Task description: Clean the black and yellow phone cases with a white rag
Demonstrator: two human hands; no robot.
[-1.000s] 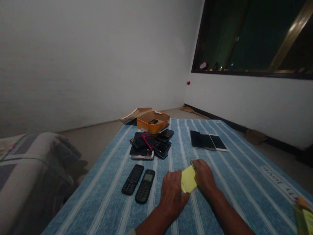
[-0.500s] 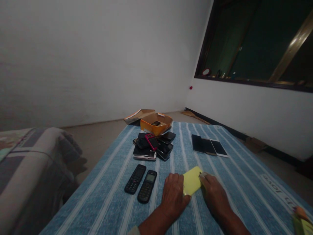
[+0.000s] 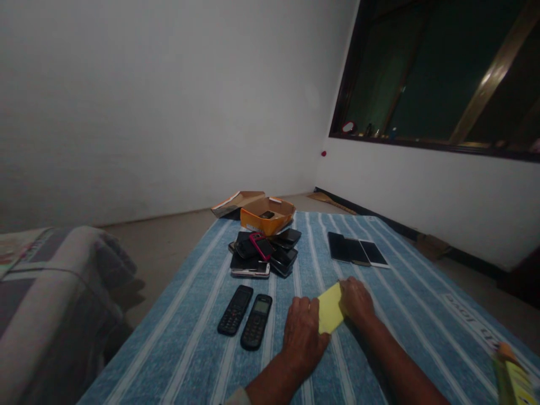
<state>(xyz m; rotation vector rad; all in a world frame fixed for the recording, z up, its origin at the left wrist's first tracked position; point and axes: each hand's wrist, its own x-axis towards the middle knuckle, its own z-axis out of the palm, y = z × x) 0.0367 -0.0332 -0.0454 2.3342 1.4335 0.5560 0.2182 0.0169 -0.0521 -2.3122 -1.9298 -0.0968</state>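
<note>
A yellow sheet of paper point(image 3: 329, 307) lies on the blue striped cloth point(image 3: 405, 315) between my two hands. My left hand point(image 3: 302, 333) rests on its left edge with fingers stretched flat. My right hand point(image 3: 356, 300) presses its right edge, fingers curled down onto the paper. Just left of my left hand lie two black keypad phones point(image 3: 247, 312) side by side.
A heap of several phones point(image 3: 264, 253) sits mid-table with a pink one on top. Behind it stands an orange box point(image 3: 266, 213) with its lid beside it. Three smartphones point(image 3: 356, 250) lie in a row at right. Yellow items point(image 3: 512, 377) sit at the lower right edge. A covered seat point(image 3: 50, 298) is at left.
My right hand has slid up along the paper's right edge and sits higher on it. The paper looks narrower and more folded. My left hand has stayed on the left edge.
</note>
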